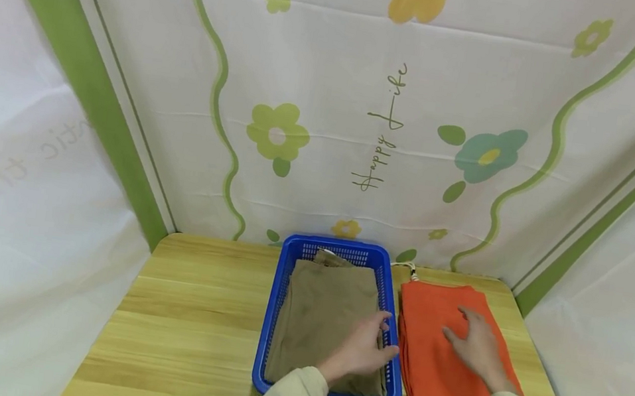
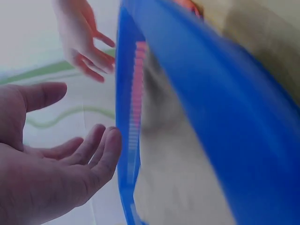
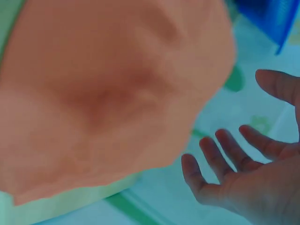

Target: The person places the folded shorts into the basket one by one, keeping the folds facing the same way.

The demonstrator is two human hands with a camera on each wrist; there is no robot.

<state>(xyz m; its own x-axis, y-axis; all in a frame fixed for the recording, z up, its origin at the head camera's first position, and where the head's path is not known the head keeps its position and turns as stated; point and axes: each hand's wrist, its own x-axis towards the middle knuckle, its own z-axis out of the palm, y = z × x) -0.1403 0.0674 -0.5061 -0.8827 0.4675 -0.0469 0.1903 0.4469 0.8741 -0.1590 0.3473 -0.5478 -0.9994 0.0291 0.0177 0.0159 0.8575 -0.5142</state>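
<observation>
A folded khaki garment (image 1: 325,319) lies flat in a blue plastic basket (image 1: 269,312) at the middle of the table. My left hand (image 1: 360,351) is over the basket's right side, fingers and thumb spread apart and holding nothing. In the left wrist view the same left hand (image 2: 61,164) shows relaxed fingers beside the basket rim (image 2: 124,93). To the right of the basket lies a folded orange-red cloth (image 1: 434,367). Over that cloth is my right hand (image 1: 477,345), its fingers loosely spread with nothing in them, as the right wrist view also shows.
A pale wood table (image 1: 180,327) carries everything. White cord ends (image 1: 413,272) stick out behind the orange-red cloth. A floral fabric wall (image 1: 331,93) rises at the table's far edge, with white fabric panels (image 1: 24,186) on both sides.
</observation>
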